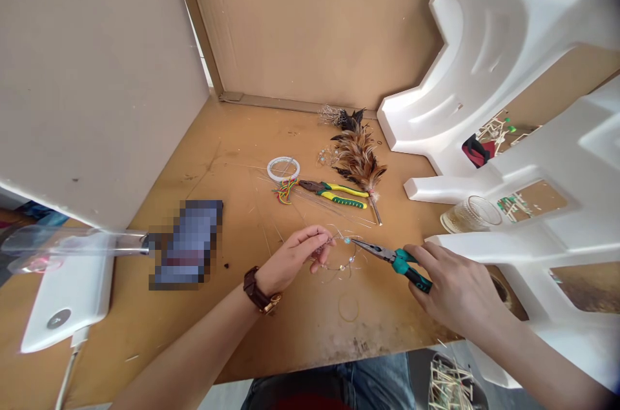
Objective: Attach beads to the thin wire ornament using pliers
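Note:
My left hand is closed, thumb against fingers, on a thin wire ring strung with small clear and bluish beads. My right hand is wrapped round the green and black handles of needle-nose pliers. The pliers' narrow tips meet the ring's wire beside a blue bead, to the right of my left fingers. Loose wire ends stick out around the ring. Beyond my hands lie yellow and green combination pliers, a white ring with multicoloured cord, and a bundle of brown feathers.
A phone with a blurred screen and a white power bank with a cable are on the left. Cardboard stands behind. At right are a white plastic frame and a glass. Below the table edge, a bin holds sticks.

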Available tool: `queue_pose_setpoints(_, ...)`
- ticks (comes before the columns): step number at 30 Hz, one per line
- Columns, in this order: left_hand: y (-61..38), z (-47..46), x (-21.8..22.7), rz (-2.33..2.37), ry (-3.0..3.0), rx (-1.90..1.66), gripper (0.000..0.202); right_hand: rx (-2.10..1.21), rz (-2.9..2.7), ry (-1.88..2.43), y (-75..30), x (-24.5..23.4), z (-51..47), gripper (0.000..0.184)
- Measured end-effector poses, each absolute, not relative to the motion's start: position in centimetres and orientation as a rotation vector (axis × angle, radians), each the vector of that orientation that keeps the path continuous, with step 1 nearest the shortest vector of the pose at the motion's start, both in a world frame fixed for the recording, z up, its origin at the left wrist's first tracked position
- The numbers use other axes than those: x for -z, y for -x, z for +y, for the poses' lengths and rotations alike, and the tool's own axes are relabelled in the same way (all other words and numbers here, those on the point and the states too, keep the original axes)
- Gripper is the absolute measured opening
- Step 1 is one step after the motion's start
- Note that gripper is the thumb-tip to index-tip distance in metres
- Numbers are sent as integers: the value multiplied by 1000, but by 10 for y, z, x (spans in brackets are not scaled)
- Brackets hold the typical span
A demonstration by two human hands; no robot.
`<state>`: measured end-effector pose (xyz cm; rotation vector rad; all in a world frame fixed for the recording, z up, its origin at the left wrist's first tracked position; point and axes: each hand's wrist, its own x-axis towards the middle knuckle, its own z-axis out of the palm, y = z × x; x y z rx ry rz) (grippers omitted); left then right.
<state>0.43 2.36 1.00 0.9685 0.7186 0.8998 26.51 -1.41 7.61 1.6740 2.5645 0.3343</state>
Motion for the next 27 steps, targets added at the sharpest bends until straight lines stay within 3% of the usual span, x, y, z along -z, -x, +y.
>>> queue_pose_setpoints(12, -6, 23, -4, 747, -1000, -918, 11, -431, 2552, -1697, -261, -69, -16, 30)
queue_pose_setpoints(27, -10, 23, -3, 940, -1174, -953, 20, -345, 2650, -1697, -268, -64, -17, 38)
